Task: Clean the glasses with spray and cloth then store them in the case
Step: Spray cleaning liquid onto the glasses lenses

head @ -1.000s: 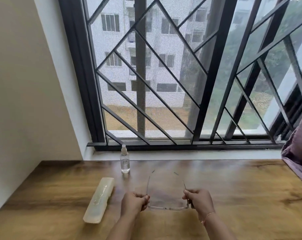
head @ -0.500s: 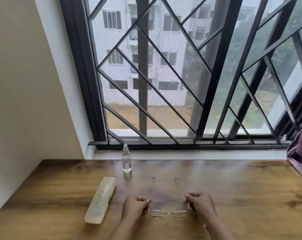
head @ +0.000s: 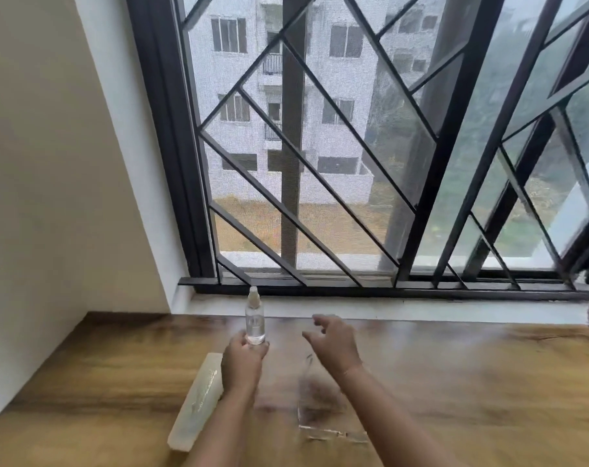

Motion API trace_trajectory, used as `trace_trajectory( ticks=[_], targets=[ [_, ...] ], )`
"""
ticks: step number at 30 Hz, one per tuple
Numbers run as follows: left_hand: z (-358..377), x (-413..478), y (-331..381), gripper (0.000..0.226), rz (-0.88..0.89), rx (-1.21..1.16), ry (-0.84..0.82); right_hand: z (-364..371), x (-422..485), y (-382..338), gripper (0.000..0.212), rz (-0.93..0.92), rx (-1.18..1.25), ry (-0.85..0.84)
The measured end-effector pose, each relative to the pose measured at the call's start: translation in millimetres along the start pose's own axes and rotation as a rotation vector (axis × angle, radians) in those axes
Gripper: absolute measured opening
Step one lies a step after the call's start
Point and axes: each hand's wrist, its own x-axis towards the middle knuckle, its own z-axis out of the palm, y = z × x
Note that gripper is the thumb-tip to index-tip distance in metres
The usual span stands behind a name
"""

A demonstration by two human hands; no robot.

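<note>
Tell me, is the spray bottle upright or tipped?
Upright: the bottle stands on the table, nozzle up, with the left hand gripping its base.

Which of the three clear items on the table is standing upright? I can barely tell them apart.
The spray bottle, gripped at its base by the left hand. The case and glasses lie flat.

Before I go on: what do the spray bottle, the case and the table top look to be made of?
Spray bottle: clear, glossy, plastic or glass; the table shows through it. Case: pale, milky, half see-through, most likely matte plastic. Table: brown wood grain with a soft sheen, solid wood or laminate, I cannot tell which.
</note>
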Motion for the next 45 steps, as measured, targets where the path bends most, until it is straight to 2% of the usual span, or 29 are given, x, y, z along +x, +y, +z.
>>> trace_trajectory(
  ticks=[2,6,12,20,21,23,25,29,30,32,35,38,45],
  targets=[
    [-0.5,11.6,11.2,0.045,0.029,0.041,0.009,17.1,14.9,-21.2,0.052,-0.042,0.028,-0.064],
    [2.3,28.2,14.3,0.053,0.065,0.053,-0.063,50.1,35.1,-44.8,0.058,-0.047,0.066,-0.16],
    [5.3,38.9,5.5,0.05,0.053,0.022,-0.099,74.5,47.9,-43.2,0.02,-0.088,0.042,-0.18],
    [11.6,28.9,17.5,0.041,0.131,0.035,-0.091,54.0,43.6,-30.2,0.006,-0.054,0.249,-0.171],
    [14.4,22.5,22.4,0.04,0.148,0.014,-0.109,44.3,40.4,-28.0,0.01,-0.061,0.285,-0.153],
    [21.1,7.1,33.7,0.037,0.184,-0.027,-0.154,19.7,31.1,-24.4,0.022,-0.069,0.32,-0.107],
    [30.1,-9.7,43.2,0.039,0.22,-0.04,-0.214,-8.3,19.7,-16.4,0.024,-0.088,0.295,-0.051],
    [53.2,-54.9,53.1,0.053,0.241,-0.05,-0.389,-67.8,-17.9,13.8,0.006,-0.145,0.179,0.059],
    [59.1,-66.8,52.7,0.056,0.246,-0.04,-0.438,-80.3,-28.4,22.6,0.007,-0.144,0.148,0.074],
    [71.1,-92.5,49.7,0.06,0.271,0.014,-0.536,-102.8,-51.7,43.2,0.02,-0.117,0.088,0.118],
    [89.2,-126.6,41.1,0.065,0.288,0.076,-0.697,-125.3,-82.9,74.7,0.027,-0.055,0.08,0.172],
    [101.4,-153.8,31.6,0.067,0.317,0.18,-0.812,-132.4,-104.7,102.9,0.018,0.008,0.082,0.165],
    [112.9,-171.3,17.1,0.061,0.368,0.276,-0.861,-125.3,-122.1,137.2,0.019,0.08,0.107,0.163]
  ],
)
